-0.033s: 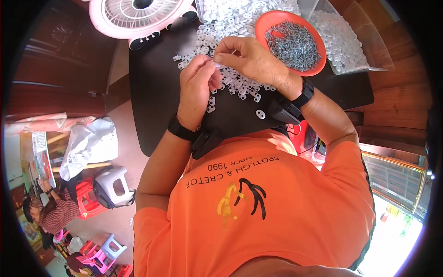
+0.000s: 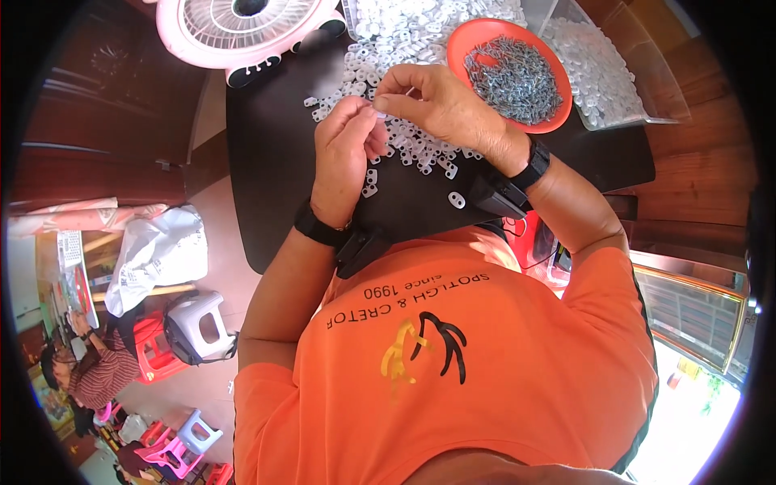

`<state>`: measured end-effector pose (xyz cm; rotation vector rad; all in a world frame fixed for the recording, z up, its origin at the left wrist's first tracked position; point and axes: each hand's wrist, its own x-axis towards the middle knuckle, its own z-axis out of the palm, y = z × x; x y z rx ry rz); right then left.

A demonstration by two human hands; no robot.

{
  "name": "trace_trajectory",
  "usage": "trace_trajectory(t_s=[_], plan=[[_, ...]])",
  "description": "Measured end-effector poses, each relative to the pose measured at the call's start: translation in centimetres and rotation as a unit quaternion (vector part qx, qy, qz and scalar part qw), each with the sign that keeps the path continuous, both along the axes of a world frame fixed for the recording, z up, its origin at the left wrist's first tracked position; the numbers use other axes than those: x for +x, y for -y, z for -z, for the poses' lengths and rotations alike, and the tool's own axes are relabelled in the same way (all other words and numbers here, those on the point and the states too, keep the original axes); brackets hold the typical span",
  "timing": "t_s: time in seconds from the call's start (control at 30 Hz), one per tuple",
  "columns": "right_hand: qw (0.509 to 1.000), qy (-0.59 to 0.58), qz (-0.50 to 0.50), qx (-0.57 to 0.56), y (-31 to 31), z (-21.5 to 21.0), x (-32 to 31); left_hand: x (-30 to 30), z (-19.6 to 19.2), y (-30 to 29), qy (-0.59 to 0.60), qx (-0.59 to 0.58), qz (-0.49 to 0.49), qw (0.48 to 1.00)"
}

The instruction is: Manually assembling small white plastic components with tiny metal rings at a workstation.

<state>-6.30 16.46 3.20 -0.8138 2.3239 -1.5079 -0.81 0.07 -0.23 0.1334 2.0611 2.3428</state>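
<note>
My left hand (image 2: 346,149) is pinched closed on a small white plastic piece (image 2: 381,114) at its fingertips. Against those fingertips, my right hand (image 2: 432,99) has its thumb and forefinger pressed together; whatever lies between them is too small to make out. Below and behind both hands spreads a heap of white plastic pieces (image 2: 420,148), many with two holes. One loose two-holed piece (image 2: 457,200) lies apart, closer to me. Right of my hands, an orange-red plate (image 2: 461,38) carries a pile of small grey metal nails or screws (image 2: 517,85).
A clear plastic bin (image 2: 647,105) with more white pieces stands at the right of the dark table (image 2: 275,186). A pink fan (image 2: 242,36) occupies the far left. Stools (image 2: 198,327) and a person in a striped top (image 2: 101,376) are off to the left.
</note>
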Motion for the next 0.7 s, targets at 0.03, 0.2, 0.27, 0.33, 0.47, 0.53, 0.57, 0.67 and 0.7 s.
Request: trace_trajectory(t_s=[0.03,0.2,0.27,0.33,0.47,0.53,0.57,0.67,0.7], plan=[[1.000,0.000,0.000,-0.002,0.0,0.1,-0.1,0.1,-0.1,0.0,0.002,0.008,-0.010,1.000],[0.993,0.050,-0.043,-0.101,-0.7,1.1,-0.9,0.1,-0.3,0.0,-0.002,0.012,-0.028,1.000],[0.992,0.053,-0.040,-0.109,-0.7,1.3,-0.9,0.1,-0.3,0.0,-0.005,0.033,-0.030,0.999],[0.991,0.057,-0.036,-0.117,-0.8,1.2,-0.8,0.1,-0.3,-0.1,-0.013,0.024,-0.025,0.999],[0.999,0.008,-0.014,-0.047,-0.6,0.5,-0.1,0.1,-0.1,-0.4,-0.017,0.015,-0.028,0.999],[1.000,-0.019,0.005,-0.017,-0.6,0.7,-0.1,0.1,-0.4,-0.6,-0.014,0.014,-0.029,0.999],[0.997,-0.069,0.021,-0.018,-0.6,1.0,-0.1,0.2,-0.6,-0.7,-0.012,0.015,-0.033,0.999],[0.991,-0.123,0.040,-0.014,-0.5,0.7,0.3,0.2,-0.6,-0.8,-0.023,0.001,-0.020,1.000],[0.993,-0.115,0.036,-0.011,-0.5,0.6,0.3,0.2,-0.6,-0.8,-0.026,0.002,-0.018,0.999]])
